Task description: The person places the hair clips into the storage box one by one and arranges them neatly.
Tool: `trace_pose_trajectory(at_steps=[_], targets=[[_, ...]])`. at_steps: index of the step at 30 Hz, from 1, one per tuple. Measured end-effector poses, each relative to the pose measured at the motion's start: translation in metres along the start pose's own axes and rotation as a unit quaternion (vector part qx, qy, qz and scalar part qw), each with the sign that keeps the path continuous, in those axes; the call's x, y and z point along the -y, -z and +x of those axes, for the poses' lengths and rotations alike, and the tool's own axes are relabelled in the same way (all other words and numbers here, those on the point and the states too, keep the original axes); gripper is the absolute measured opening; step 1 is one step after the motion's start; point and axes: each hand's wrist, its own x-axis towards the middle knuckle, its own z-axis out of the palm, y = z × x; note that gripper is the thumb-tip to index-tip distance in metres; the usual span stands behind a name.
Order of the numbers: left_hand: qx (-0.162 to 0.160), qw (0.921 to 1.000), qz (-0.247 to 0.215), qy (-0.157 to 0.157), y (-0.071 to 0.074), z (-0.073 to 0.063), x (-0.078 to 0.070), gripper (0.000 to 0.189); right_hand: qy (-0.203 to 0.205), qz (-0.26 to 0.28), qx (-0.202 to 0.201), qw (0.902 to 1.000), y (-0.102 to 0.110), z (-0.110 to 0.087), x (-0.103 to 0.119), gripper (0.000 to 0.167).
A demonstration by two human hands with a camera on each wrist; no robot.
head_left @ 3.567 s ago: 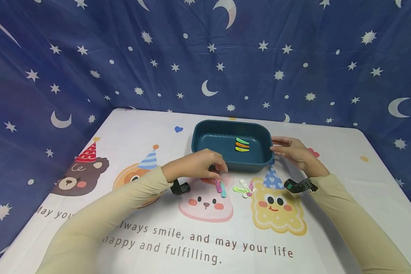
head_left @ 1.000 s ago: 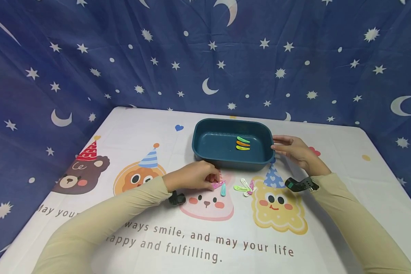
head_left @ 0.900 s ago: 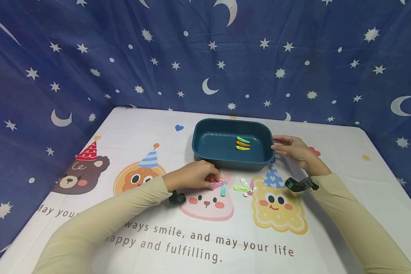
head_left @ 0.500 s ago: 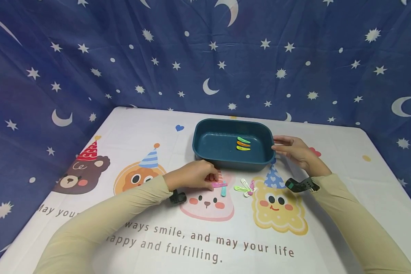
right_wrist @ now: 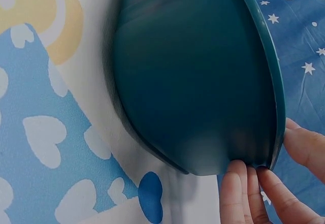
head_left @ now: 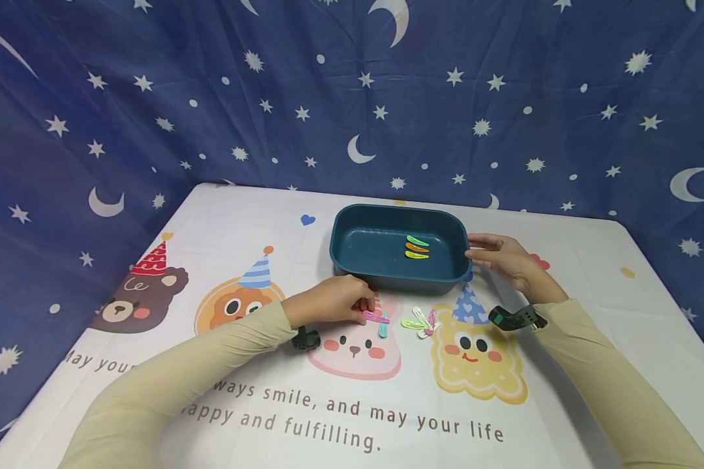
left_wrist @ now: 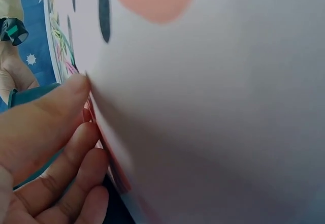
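My left hand (head_left: 337,299) pinches one end of a pink hair clip (head_left: 378,317) between thumb and fingers. This clip lies crosswise over a light-blue hair clip (head_left: 383,329) on the tablecloth. In the left wrist view the thumb (left_wrist: 63,99) is down close to the cloth, and the pinched clip is mostly hidden. At the right end of a dark teal plastic box (head_left: 381,272), my right hand (head_left: 507,260) holds the rim. In the right wrist view its fingers (right_wrist: 274,196) touch the outer wall while the thumb reaches the rim.
Inside the box lie a green (head_left: 418,241), an orange (head_left: 416,248) and a yellow hair clip (head_left: 416,255), side by side. A loose cluster of green, white and pink hair clips (head_left: 420,322) sits in front of it. A starry blue curtain (head_left: 293,85) hangs behind the table.
My left hand has come down onto the pink hair clip and now pinches it. That clip has turned from beside the light-blue one to across it. The right hand stays on the box.
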Motion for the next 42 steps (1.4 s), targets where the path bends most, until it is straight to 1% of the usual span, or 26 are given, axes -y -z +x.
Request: trace_pose_trajectory(at_steps=[6,11,18,24,31,36,42], targets=[[-0.003,1.0,0.001,-0.009,-0.0007,0.0012,0.0001,0.013,-0.004,0.002,-0.003,1.0,0.0006,0.0001,-0.0008,0.063],[-0.002,1.0,0.002,-0.009,-0.0009,0.0012,-0.0008,0.011,-0.003,0.004,0.001,1.0,0.0009,0.0005,-0.0013,0.065],[-0.006,0.9998,-0.015,-0.009,-0.0006,0.0001,-0.0015,0.01,-0.002,0.003,0.001,1.0,0.0006,-0.0005,-0.0012,0.063],[-0.011,0.9998,-0.014,-0.013,-0.0005,0.0004,-0.0006,0.01,-0.004,-0.004,0.0,1.0,0.0001,-0.0006,0.0005,0.067],[-0.008,0.9998,0.005,-0.017,0.0001,0.0011,-0.0003,0.01,-0.004,0.0,0.001,1.0,-0.0002,-0.0005,0.0014,0.067],[-0.003,0.9999,-0.002,-0.014,0.0007,0.0007,-0.0012,0.013,-0.003,0.007,0.003,1.0,-0.0003,-0.0006,0.001,0.067],[-0.001,0.9999,-0.013,-0.01,0.0004,0.0016,-0.0007,0.014,-0.007,-0.003,0.0,1.0,-0.0007,-0.0009,0.0013,0.068]])
